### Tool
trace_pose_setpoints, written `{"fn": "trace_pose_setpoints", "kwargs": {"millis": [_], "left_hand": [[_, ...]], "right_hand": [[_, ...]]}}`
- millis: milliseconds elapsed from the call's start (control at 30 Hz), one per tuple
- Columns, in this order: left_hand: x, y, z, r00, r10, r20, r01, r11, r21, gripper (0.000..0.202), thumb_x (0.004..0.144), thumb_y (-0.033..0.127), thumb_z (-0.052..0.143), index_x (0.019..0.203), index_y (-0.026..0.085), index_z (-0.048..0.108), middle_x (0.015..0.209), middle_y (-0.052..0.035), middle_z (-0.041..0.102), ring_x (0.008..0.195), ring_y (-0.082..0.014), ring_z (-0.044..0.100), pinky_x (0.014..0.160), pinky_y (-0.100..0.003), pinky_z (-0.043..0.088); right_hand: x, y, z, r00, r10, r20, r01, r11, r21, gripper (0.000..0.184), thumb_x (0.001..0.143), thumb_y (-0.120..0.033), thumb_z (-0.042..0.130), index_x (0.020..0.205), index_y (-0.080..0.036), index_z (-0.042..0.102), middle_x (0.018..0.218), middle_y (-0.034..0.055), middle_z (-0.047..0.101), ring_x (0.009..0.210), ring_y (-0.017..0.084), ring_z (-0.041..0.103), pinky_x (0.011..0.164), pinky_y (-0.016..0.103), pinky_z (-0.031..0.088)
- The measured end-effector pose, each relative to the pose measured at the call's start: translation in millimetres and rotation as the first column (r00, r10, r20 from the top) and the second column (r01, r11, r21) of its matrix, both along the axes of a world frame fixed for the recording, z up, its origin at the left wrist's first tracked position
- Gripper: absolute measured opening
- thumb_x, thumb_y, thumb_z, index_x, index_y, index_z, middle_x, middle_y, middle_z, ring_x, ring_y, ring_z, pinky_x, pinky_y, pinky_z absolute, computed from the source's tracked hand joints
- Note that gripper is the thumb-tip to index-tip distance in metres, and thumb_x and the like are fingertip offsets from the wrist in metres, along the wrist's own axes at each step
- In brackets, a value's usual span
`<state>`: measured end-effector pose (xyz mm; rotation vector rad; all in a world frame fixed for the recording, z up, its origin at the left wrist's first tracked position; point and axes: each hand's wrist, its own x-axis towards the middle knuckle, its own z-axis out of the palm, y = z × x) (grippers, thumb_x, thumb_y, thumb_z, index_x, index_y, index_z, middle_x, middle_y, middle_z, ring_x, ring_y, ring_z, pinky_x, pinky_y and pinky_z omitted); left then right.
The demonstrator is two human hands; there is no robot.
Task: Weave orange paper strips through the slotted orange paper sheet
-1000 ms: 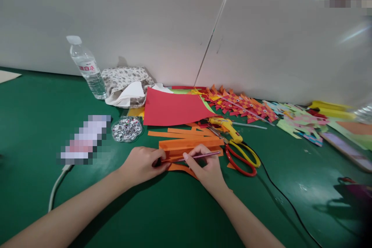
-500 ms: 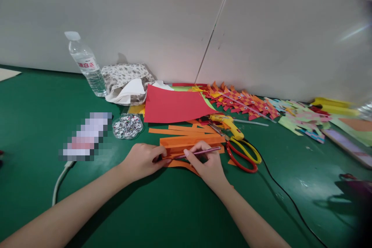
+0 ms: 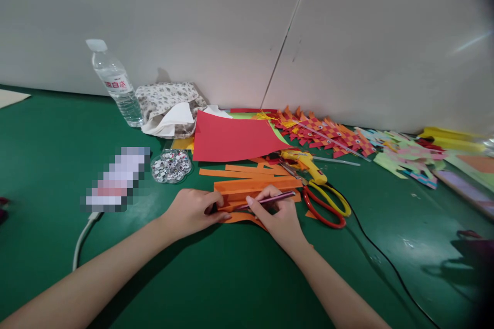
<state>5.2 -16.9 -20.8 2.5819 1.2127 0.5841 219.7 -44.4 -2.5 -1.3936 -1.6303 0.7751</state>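
Note:
My right hand point(image 3: 280, 216) is closed around a slim dark pink pen point(image 3: 278, 198), its tip end low over folded orange paper point(image 3: 254, 186). With fingers pinched at the paper's left end, my left hand point(image 3: 196, 211) grips the orange paper. A curved orange strip point(image 3: 247, 217) lies along the near side, partly under my right hand. Just behind are more orange paper strips point(image 3: 219, 172). To the right of the paper lie scissors point(image 3: 326, 208) with red and yellow handles, close to a yellow glue gun point(image 3: 309, 164).
A red paper sheet point(image 3: 239, 139) lies behind the strips. Left of it are a bag of googly eyes point(image 3: 172, 166), a patterned cloth pouch point(image 3: 165, 95), a water bottle point(image 3: 118, 85) and a blurred phone point(image 3: 118, 177). Woven paper fish point(image 3: 328, 133) sit at the back right. A black cord point(image 3: 382, 257) crosses the right side.
Both hands keep nearly the same hold on the pen and the orange paper. The whole view has shifted slightly, so things on the right appear a little farther right.

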Motion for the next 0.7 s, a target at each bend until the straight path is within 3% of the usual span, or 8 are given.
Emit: {"fn": "trace_pose_setpoints", "kwargs": {"millis": [167, 267, 433, 700], "left_hand": [[-0.6, 0.1, -0.3, 1.0, 0.005, -0.009, -0.006, 1.0, -0.01, 0.03, 0.083, 0.049, 0.058, 0.077, 0.02, 0.057, 0.055, 0.0057, 0.058, 0.045, -0.008, 0.05, 0.044, -0.019, 0.022], [-0.7, 0.4, -1.0, 1.0, 0.006, 0.0, -0.006, 1.0, -0.018, 0.03, 0.082, 0.049, 0.059, 0.078, 0.02, 0.058, 0.056, 0.0055, 0.059, 0.045, -0.0083, 0.052, 0.044, -0.019, 0.022], [-0.3, 0.6, -0.8, 1.0, 0.015, -0.01, -0.016, 0.999, -0.031, 0.029, 0.081, 0.048, 0.061, 0.077, 0.019, 0.058, 0.057, 0.0054, 0.06, 0.047, -0.0086, 0.052, 0.045, -0.019, 0.022], [-0.3, 0.6, 0.0, 1.0, 0.012, -0.022, -0.012, 0.999, -0.036, 0.027, 0.081, 0.046, 0.062, 0.077, 0.02, 0.058, 0.056, 0.006, 0.059, 0.046, -0.0082, 0.05, 0.045, -0.019, 0.02]], "right_hand": [[6.3, 2.3, 6.8, 0.998, -0.049, 0.037, 0.045, 0.995, 0.086, 0.025, 0.079, -0.034, 0.064, 0.062, -0.021, 0.052, 0.056, -0.0011, 0.057, 0.052, 0.014, 0.054, 0.051, 0.026, 0.043], [10.6, 2.9, 10.2, 0.995, -0.08, -0.064, 0.08, 0.997, 0.009, 0.026, 0.077, -0.038, 0.067, 0.064, -0.021, 0.052, 0.055, 0.0, 0.061, 0.05, 0.015, 0.058, 0.051, 0.027, 0.046], [7.3, 1.0, 6.6, 0.989, -0.021, -0.149, 0.0, 0.991, -0.137, 0.027, 0.075, -0.04, 0.07, 0.066, -0.021, 0.054, 0.056, 0.0011, 0.063, 0.054, 0.018, 0.064, 0.051, 0.028, 0.05], [0.6, 0.4, 1.8, 0.991, -0.018, -0.136, -0.004, 0.987, -0.16, 0.027, 0.074, -0.04, 0.069, 0.066, -0.02, 0.054, 0.056, 0.0019, 0.065, 0.053, 0.019, 0.065, 0.05, 0.029, 0.052]]}}
